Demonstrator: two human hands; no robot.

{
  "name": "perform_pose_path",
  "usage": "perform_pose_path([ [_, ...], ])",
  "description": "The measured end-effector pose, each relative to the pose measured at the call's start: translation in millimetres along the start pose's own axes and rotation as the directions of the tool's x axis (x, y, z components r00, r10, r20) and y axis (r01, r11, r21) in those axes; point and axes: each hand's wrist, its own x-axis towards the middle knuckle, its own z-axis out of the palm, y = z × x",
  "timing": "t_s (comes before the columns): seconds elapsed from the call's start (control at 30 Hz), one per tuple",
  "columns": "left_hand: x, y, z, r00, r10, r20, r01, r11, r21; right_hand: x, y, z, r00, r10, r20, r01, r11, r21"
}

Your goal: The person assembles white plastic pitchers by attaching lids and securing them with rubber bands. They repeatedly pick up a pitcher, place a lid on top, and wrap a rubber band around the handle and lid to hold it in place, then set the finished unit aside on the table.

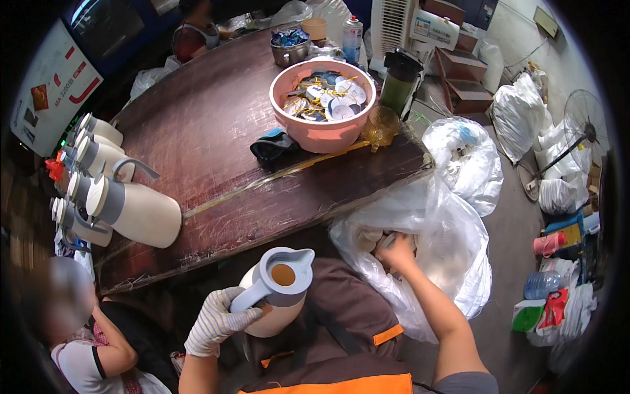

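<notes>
My left hand point(224, 320), in a striped white knit glove, is closed around the grey handle of a cream vacuum jug point(270, 319). The jug stands upright over my lap, without a lid; a brown round opening shows inside its grey spouted collar. On the right, my bare right hand point(398, 255) reaches into an open clear plastic bag point(453, 262). Its fingers curl down among pale pieces point(369, 238) in the bag. What they grip is too blurred and covered to make out.
Several lidded cream jugs point(141, 207) stand at the left of the dark wooden table point(216, 138). A pink basin point(321, 134) holds round tags with yellow strings. Beside it are an amber cup point(380, 129) and a dark bottle point(399, 85). One person point(98, 341) sits lower left, another point(197, 33) behind.
</notes>
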Motion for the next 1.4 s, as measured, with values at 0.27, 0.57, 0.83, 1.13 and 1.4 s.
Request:
perform_pose_path([
  [0.27,27.0,-14.7,20.9,0.967,0.033,0.251,-0.063,0.992,0.112,-83.4,-157.1,-74.1,0.734,-0.676,-0.056,0.481,0.461,0.745],
  [0.57,20.6,-44.1,21.6,0.954,0.09,0.285,-0.142,0.976,0.166,-93.5,-224.3,-84.1,0.648,-0.716,0.258,0.607,0.691,0.392],
  [0.83,39.7,-48.5,-23.5,0.948,0.21,0.24,-0.251,0.955,0.157,-90.0,-240.2,-69.7,0.167,-0.986,0.029,0.88,0.162,0.447],
  [1.13,53.7,-57.5,-6.0,0.959,0.281,0.045,-0.283,0.957,0.064,-87.8,-238.7,-56.3,0.515,-0.85,0.11,0.778,0.517,0.357],
  [1.4,38.2,-63.5,-0.4,0.978,0.185,0.098,-0.173,0.978,-0.121,-68.0,-227.0,-63.0,0.244,-0.962,0.119,0.917,0.269,0.294],
])
